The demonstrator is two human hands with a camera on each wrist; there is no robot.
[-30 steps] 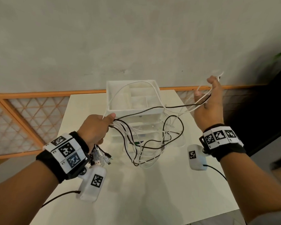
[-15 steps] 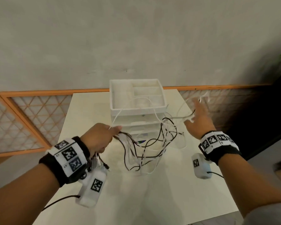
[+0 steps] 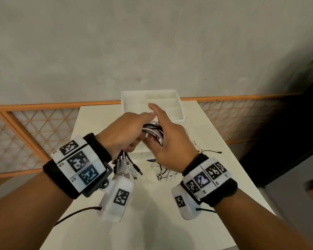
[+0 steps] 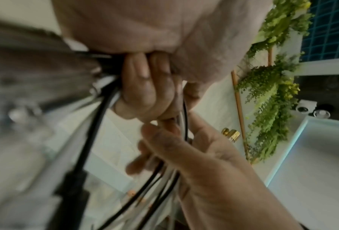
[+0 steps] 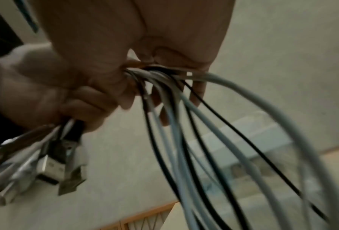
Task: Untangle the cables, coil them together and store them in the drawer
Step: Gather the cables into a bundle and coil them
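A bundle of black and white cables (image 3: 152, 129) is held in the air between both hands, in front of the white drawer unit (image 3: 181, 118). My left hand (image 3: 123, 130) grips the bundle in a fist, and several plugs (image 3: 126, 166) hang below it. My right hand (image 3: 163, 141) is right next to it, with thumb and fingers curled round the same cables (image 5: 184, 124) and the index finger sticking up. In the left wrist view the right hand's fingers (image 4: 137, 166) wrap the strands just under the left fist (image 4: 145, 87). Loose loops (image 3: 163, 175) trail on the table.
The drawer unit stands at the back middle of the white table (image 3: 170, 222), its top tray open upward. One thin cable end (image 3: 211, 151) lies on the table at the right. An orange lattice railing (image 3: 25, 127) runs behind, and a dark drop lies to the right.
My right hand came in from high on the right to meet the left hand. The wide spread loops are now gathered into a tight bundle between both hands.
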